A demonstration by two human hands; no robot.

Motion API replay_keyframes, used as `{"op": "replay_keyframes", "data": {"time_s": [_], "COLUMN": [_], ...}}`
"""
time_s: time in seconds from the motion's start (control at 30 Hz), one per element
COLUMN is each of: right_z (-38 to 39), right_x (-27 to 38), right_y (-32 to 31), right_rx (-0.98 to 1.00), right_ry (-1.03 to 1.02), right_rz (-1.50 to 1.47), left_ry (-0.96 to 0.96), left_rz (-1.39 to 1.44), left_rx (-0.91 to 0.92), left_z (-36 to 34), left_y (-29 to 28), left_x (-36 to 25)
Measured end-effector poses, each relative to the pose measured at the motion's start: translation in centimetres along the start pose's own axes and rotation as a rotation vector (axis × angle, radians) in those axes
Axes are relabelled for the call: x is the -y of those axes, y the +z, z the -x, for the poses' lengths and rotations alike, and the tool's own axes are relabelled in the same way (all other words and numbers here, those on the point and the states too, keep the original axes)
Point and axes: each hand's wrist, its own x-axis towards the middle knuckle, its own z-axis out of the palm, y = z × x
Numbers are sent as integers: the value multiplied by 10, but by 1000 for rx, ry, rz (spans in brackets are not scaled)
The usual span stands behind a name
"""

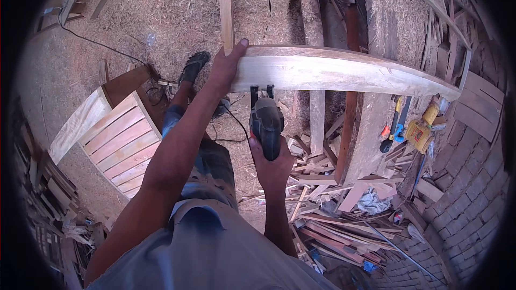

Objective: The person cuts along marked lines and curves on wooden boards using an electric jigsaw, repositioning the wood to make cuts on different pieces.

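A pale wooden board with a curved outline reaches from the centre toward the right. My left hand is closed on its left end, thumb along the top edge and the other fingers mostly hidden. A narrow wooden strip runs away from that same end. My right hand is wrapped round the grip of a dark corded jigsaw. The two front prongs of its shoe meet the board's near edge, close to my left hand. The blade cannot be made out. The jigsaw's black cord trails off to the left.
Wood shavings cover the ground. A slatted wooden panel lies at the left. Offcuts are heaped at the lower right. A handsaw and a yellow container lie at the right, near a brick surface.
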Motion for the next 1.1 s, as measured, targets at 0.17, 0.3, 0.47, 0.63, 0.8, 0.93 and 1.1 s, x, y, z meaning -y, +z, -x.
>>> {"op": "replay_keyframes", "data": {"time_s": [0.17,0.3,0.47,0.63,0.8,0.93,1.1], "right_z": [-1,0,0,-2,-2,-2,-3], "right_x": [5,3,-4,1,4,7,13], "right_y": [0,1,4,4,5,8,13], "right_rx": [-26,-30,-66,-61,-47,-46,-38], "right_ry": [-37,-61,-58,-76,-57,4,12], "right_rz": [24,39,73,45,63,23,26], "left_ry": [-2,10,9,7,-4,6,36], "left_rz": [8,-44,-13,-28,18,-21,-75], "left_rx": [39,14,14,-14,20,14,-7], "left_z": [5,-5,2,3,0,2,-8], "left_y": [1,-6,1,0,-2,0,-9], "left_x": [-4,4,-3,-5,-2,-3,5]}}
